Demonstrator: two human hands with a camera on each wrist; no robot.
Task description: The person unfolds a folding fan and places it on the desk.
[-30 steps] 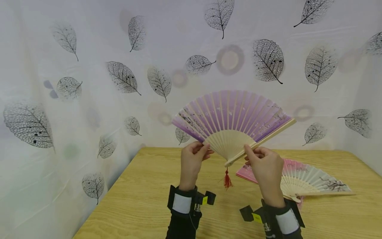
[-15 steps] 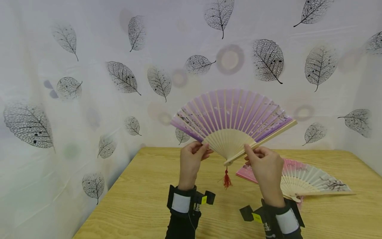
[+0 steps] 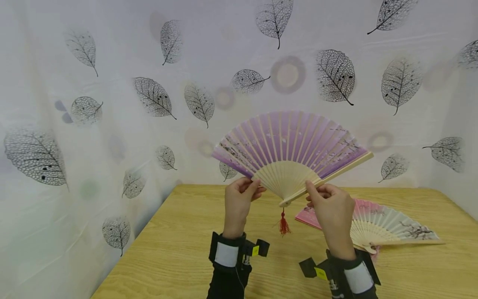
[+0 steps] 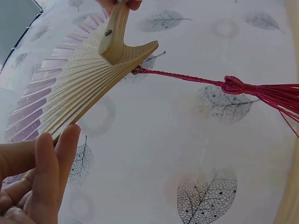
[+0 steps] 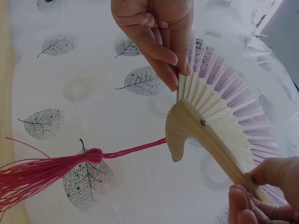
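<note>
A purple folding fan (image 3: pixel 289 137) with pale ribs is spread wide, held up above the table with its pivot end down. At its left edge my left hand (image 3: pixel 239 203) pinches the outer rib between thumb and fingers. My right hand (image 3: pixel 333 216) pinches the thick guard stick on the other side. From the pivot hangs a red tassel (image 3: pixel 284 224), whose cord and knot (image 4: pixel 232 85) show closely in the left wrist view. The metal rivet (image 5: pixel 203 122) is visible in the right wrist view. Behind my right hand a pink and white folding fan (image 3: pixel 392 224) lies spread on the table.
The wooden table (image 3: pixel 179 249) reaches back to a pale curtain (image 3: pixel 209 50) printed with dark leaves. More curtain runs along the left side. Part of the pink and white fan is hidden by my right hand and wrist.
The purple fan has opened very slightly wider, its left edge shifting a little left with my left hand. My right hand has hardly moved.
</note>
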